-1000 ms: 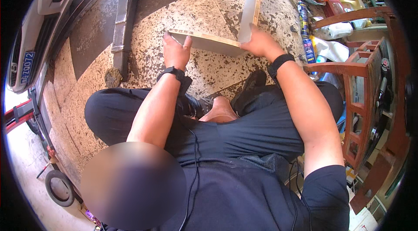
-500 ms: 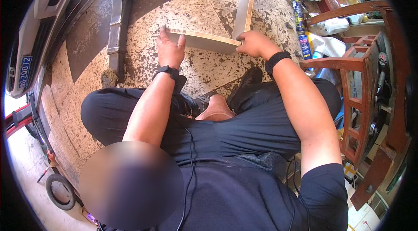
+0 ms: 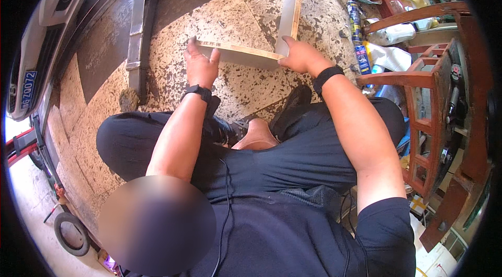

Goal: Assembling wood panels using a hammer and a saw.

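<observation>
Two flat boards with grey faces and pale wooden edges stand on edge on the floor, meeting in a corner. The near board [image 3: 246,59] runs crosswise, with dark printing on its top edge. From its right end the second board [image 3: 291,13] reaches away from me. My left hand [image 3: 201,69] grips the left end of the near board, thumb on the near side and fingers over the end. At the corner, my right hand [image 3: 304,56] clasps both boards where they meet, its thumb against the far one. Some right fingertips are hidden.
A brown stool [image 3: 258,135] is under me, between my legs. Spray cans [image 3: 361,55], bottles and a reddish wooden frame [image 3: 418,76] crowd the right. To the left are a metal beam [image 3: 137,31] and a car front [image 3: 49,31].
The corner of the boards and my right hand have shifted a little left and nearer. My right thumb now shows raised against the far board. The left hand keeps its hold.
</observation>
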The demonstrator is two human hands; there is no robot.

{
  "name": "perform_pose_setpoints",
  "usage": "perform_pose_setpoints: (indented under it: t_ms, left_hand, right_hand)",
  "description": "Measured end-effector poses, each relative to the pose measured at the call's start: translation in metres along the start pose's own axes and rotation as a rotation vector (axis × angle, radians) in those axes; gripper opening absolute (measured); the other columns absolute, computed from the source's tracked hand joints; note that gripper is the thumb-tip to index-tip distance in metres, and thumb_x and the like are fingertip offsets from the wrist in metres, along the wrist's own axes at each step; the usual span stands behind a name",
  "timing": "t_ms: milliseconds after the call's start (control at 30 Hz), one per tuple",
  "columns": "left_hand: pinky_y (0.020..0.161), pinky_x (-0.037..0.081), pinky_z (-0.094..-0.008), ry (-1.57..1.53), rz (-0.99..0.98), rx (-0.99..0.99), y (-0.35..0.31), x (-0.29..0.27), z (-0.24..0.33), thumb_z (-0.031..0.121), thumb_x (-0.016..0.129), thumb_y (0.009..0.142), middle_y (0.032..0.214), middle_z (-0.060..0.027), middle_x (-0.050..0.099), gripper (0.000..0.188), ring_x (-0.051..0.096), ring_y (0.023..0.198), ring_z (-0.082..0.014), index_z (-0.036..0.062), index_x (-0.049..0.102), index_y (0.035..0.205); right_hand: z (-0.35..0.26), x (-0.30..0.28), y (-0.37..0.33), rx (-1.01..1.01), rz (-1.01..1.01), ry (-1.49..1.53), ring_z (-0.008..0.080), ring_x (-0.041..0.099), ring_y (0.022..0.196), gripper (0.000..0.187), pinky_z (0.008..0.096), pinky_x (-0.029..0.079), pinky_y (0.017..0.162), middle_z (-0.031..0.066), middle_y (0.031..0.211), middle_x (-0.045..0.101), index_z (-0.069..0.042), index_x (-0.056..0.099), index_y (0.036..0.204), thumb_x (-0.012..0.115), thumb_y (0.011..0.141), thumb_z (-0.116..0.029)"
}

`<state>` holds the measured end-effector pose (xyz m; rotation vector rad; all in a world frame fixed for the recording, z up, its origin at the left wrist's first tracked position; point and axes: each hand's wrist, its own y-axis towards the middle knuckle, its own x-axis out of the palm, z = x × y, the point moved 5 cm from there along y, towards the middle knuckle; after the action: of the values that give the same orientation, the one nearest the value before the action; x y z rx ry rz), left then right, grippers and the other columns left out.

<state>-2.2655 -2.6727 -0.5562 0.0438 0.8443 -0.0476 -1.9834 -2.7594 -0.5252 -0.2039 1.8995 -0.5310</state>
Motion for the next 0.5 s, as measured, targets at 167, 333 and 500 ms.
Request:
perform_pose_setpoints:
  t_ms: [167, 333, 500]
  left_hand:
    - [0.104, 0.046, -0.0467, -0.061, 0.001, 0.001, 0.005, 0.001, -0.004, 0.03, 0.077, 0.083, 0.132, -0.025, 0.048, 0.082, 0.056, 0.119, -0.0423, 0.0096, 0.032, 0.149]
    - [0.106, 0.044, -0.0456, -0.305, 0.033, -0.024, 0.021, 0.007, -0.014, 0.027, 0.076, 0.085, 0.137, -0.0281, 0.046, 0.079, 0.054, 0.122, -0.0411, 0.0087, 0.034, 0.15]
    - [0.065, 0.054, -0.0301, -0.738, -0.188, -0.475, 0.028, 0.028, -0.034, 0.03, 0.077, 0.089, 0.114, -0.0152, 0.064, 0.081, 0.063, 0.085, -0.0191, 0.0006, 0.031, 0.149]
  right_hand:
    - [0.004, -0.003, 0.002, 0.132, 0.036, 0.159, 0.0452, 0.064, 0.11, 0.094, 0.0452, 0.051, 0.098, 0.032, 0.121, 0.065, 0.002, 0.023, 0.155, 0.074, 0.082, -0.031]
    - [0.026, -0.003, 0.008, 0.293, 0.271, 0.408, 0.0438, 0.069, 0.099, 0.089, 0.0463, 0.056, 0.087, 0.031, 0.109, 0.068, 0.007, 0.027, 0.151, 0.071, 0.084, -0.031]
    - [0.042, 0.031, 0.025, 0.361, -0.059, 0.708, 0.0413, 0.071, 0.095, 0.063, 0.0461, 0.057, 0.087, 0.0319, 0.096, 0.07, 0.013, 0.06, 0.124, 0.071, 0.083, -0.033]
